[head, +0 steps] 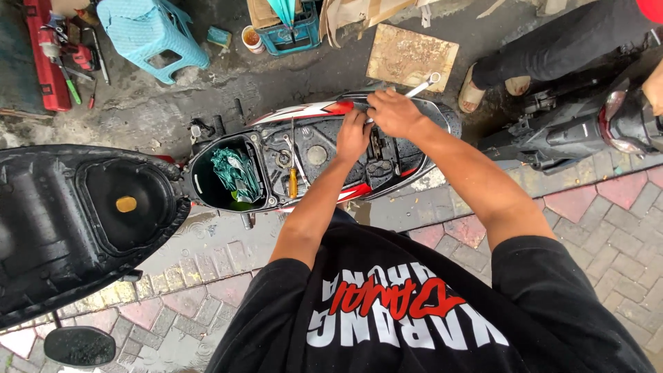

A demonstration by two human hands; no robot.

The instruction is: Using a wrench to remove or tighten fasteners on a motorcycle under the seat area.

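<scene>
Nearest to the camera is the person's black shirt (414, 311) with red and white print, above a wet brick pavement (608, 228). At the lower left stands a round black mirror (79, 345), and above it the raised black seat (76, 214) of the scooter lies open, with its underside turned up.

Both arms reach forward to the scooter (311, 155), whose seat compartment is exposed. The left hand (353, 137) rests with bent fingers on the black inner parts, near the rear of the frame. The right hand (395, 112) is closed around a silver wrench (423, 87), whose ring end sticks out beyond the knuckles toward the ground. The two hands are just beside each other, almost touching.

Left of the hands, a screwdriver (293, 173) with an orange handle lies on the frame. Further left, a green cloth (235, 176) sits in the storage tub.

Beyond the scooter, a wooden board (412, 55) lies on the wet ground, and a light blue plastic stool (152, 34) stands at the upper left next to red tools (48, 55). At the right, another person's sandalled foot (473, 90) is beside a second scooter (580, 124).
</scene>
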